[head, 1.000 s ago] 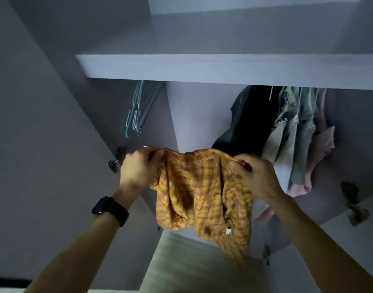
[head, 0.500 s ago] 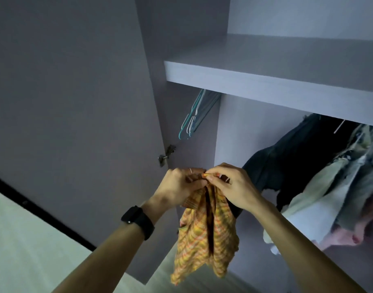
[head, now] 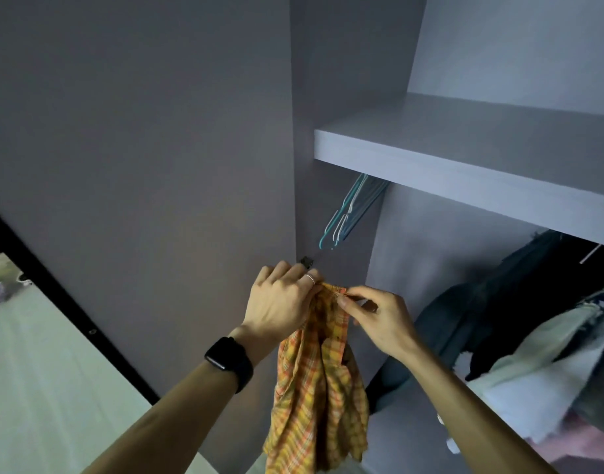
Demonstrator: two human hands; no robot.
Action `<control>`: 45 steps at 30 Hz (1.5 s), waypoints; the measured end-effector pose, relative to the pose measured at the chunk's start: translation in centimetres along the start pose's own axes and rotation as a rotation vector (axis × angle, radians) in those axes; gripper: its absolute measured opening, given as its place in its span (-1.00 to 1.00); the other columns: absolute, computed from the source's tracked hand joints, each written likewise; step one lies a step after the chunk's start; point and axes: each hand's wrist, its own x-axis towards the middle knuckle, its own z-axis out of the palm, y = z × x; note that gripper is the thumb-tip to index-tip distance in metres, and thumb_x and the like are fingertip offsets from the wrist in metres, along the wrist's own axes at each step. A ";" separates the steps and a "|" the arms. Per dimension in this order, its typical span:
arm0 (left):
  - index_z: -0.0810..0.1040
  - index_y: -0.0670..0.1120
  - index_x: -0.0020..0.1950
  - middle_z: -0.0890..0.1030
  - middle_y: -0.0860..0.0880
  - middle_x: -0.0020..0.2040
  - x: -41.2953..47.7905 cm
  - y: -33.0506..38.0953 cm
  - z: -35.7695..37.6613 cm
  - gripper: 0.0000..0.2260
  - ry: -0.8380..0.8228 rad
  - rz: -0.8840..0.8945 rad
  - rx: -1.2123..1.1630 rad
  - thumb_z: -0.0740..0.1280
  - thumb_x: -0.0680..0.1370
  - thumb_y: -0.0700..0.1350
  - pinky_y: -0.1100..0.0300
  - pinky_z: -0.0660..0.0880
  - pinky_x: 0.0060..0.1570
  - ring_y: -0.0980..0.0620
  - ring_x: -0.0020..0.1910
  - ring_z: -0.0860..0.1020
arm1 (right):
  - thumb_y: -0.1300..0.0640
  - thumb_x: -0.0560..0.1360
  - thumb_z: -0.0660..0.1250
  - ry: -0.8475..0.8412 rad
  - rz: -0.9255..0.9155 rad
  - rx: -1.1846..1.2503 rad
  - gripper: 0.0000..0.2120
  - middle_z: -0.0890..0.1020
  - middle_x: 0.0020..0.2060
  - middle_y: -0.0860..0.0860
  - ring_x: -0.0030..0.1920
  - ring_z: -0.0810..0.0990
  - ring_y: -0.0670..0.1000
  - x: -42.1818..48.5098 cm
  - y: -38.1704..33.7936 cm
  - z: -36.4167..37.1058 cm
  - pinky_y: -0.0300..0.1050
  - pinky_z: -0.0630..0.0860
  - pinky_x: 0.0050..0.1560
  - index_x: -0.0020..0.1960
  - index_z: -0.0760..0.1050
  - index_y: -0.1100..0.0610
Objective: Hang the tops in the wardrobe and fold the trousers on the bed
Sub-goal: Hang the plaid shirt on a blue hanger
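Two hands were raised below the wardrobe shelf [head: 464,172]. An orange plaid shirt [head: 314,398] was hung down between them, its bunched top edge clutched in the closed grip of the left hand [head: 280,302] and pinched by the right hand [head: 379,319]. Teal hangers [head: 348,217] were hung just under the shelf.

Head view: one wide-angle camera worn on the head, facing forward into the open wardrobe [head: 413,268].
Close range, frame tilted: door [head: 139,148] left, shelf [head: 464,172] upper right, left hand [head: 280,302] and right hand [head: 379,319] near, centre.
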 end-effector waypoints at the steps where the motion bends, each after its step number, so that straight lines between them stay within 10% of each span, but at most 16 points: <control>1: 0.61 0.04 0.09 0.57 0.07 -0.10 0.5 -0.6 0.1 -0.89 0.031 0.026 0.032 0.37 0.58 -0.03 0.08 0.42 -0.09 -0.04 -0.14 0.53 | 0.05 0.55 0.45 0.018 0.004 -0.002 -0.88 0.68 -0.22 -0.29 -0.26 0.64 -0.18 0.3 -0.2 0.0 -0.29 0.54 -0.20 0.06 0.70 0.00; 7: 0.61 -0.14 0.07 0.55 -0.08 -0.13 4.5 -3.6 -1.1 -0.74 0.172 0.123 0.211 0.18 0.51 -0.15 0.03 0.29 -0.03 -0.15 -0.20 0.52 | 0.06 0.59 0.40 0.057 0.012 -0.077 -0.92 0.69 -0.14 -0.23 -0.15 0.65 -0.17 3.8 -0.8 0.1 -0.22 0.59 -0.09 0.02 0.67 -0.01; 15: 0.66 -0.09 0.10 0.47 -0.24 0.43 7.0 -8.8 -1.5 -0.71 0.106 0.239 0.500 0.20 0.50 -0.15 -0.31 -0.22 0.52 -0.32 0.53 0.26 | 0.05 0.59 0.37 0.168 0.209 -0.242 -0.95 0.66 -0.06 -0.10 0.04 0.65 0.02 10.6 2.1 -0.5 -0.21 0.49 0.02 0.04 0.58 -0.06; 23: 0.60 -0.04 0.17 0.18 -0.22 0.61 5.8 -10.1 4.4 -0.64 0.196 0.199 0.636 0.06 0.55 -0.15 -0.35 -0.29 0.50 -0.41 0.58 0.00 | -0.09 0.62 0.27 0.288 0.398 -0.297 -0.63 0.60 0.26 0.15 0.27 0.55 0.23 19.5 6.4 0.8 -0.01 0.46 0.21 0.29 0.49 0.14; 30: 0.47 -0.08 0.22 0.12 -0.26 0.62 5.4 -11.6 6.6 -0.72 0.278 0.243 0.678 0.01 0.67 -0.12 -0.42 -0.26 0.47 -0.50 0.54 0.02 | -0.21 0.58 0.26 0.479 0.383 -0.080 -0.63 0.69 -0.01 0.18 0.00 0.68 0.24 24.6 9.5 2.3 0.17 0.63 0.06 0.04 0.52 0.11; 35: 0.40 -0.06 0.28 -0.01 -0.26 0.64 5.1 -11.6 7.4 -0.74 0.254 0.222 0.696 0.03 0.67 -0.08 -0.43 -0.32 0.44 -0.48 0.55 -0.13 | 0.04 0.56 0.35 0.491 0.353 0.007 -0.80 0.68 -0.17 0.08 -0.10 0.70 0.14 25.4 9.3 3.8 -0.05 0.55 -0.21 -0.22 0.51 0.08; 45: 0.52 0.02 0.26 0.10 -0.25 0.62 4.3 -11.5 7.7 -0.60 0.252 0.237 0.720 -0.08 0.64 -0.06 -0.42 -0.30 0.46 -0.49 0.55 -0.04 | -0.03 0.68 0.06 0.717 0.425 -0.298 -0.54 0.55 0.30 0.29 0.27 0.54 0.31 22.6 5.5 0.3 0.07 0.48 0.23 0.33 0.50 0.27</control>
